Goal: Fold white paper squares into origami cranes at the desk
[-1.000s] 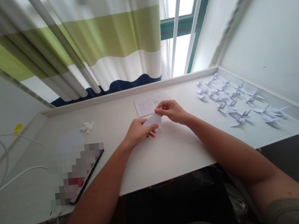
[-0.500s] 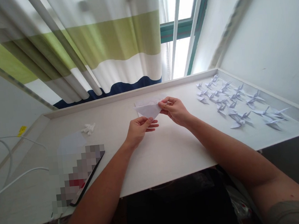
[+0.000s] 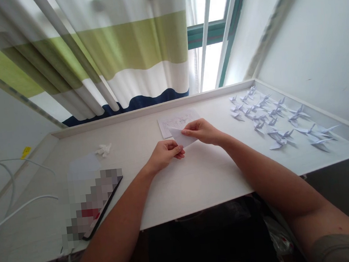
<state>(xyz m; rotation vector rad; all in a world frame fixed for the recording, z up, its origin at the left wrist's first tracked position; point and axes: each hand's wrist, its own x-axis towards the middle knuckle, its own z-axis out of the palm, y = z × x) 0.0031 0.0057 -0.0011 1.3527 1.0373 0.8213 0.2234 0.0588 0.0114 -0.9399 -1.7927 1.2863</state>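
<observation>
A small folded piece of white paper [image 3: 181,139] is held above the table between my two hands. My left hand [image 3: 166,153] pinches its lower left edge between thumb and fingers. At the upper right edge, my right hand [image 3: 201,131] grips the same paper, its thumb pressed on top. Part of the paper is hidden behind the fingers. Just beyond the hands a sheet with printed or written marks [image 3: 165,124] lies flat on the table, partly covered by the paper and my right hand.
Several folded paper cranes [image 3: 268,111] stand at the right of the white table [image 3: 180,192]. On the left are a crumpled white piece [image 3: 104,150], plain paper [image 3: 84,167], a blurred dark-edged device [image 3: 98,204] and white cables [image 3: 21,201]. A curtain [image 3: 141,43] hangs behind.
The folded paper has turned and shifted slightly right and down, uncovering more of the marked sheet behind it. Both hands have changed their hold and still grip the paper.
</observation>
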